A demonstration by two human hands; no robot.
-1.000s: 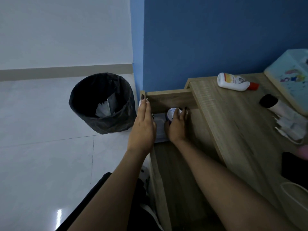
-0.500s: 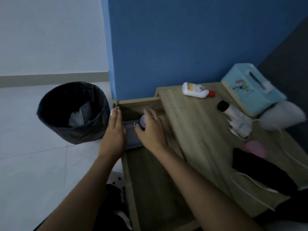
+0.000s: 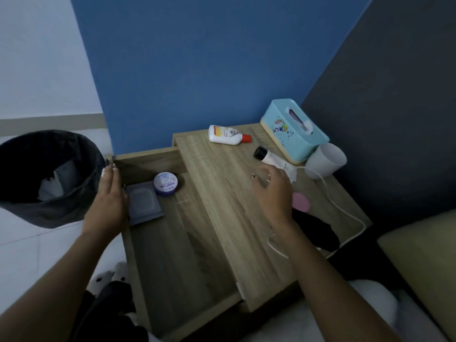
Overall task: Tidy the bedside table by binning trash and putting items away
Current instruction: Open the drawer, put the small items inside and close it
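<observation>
The bin point(image 3: 47, 178) stands left of the open drawer point(image 3: 177, 243); the left hand point(image 3: 108, 206) rests flat on its front edge. A jar point(image 3: 165, 183) and packet point(image 3: 144, 203) lie inside. The right hand point(image 3: 272, 193) hovers empty, fingers loose, over the desk point(image 3: 222, 193) near a tube point(image 3: 271, 159)

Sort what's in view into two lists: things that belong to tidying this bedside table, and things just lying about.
Part of the job:
open drawer
purple jar
grey pack
white bottle
black-capped tube
bin
left hand
right hand

Just lying about:
tissue box
white cup
pillow
</observation>
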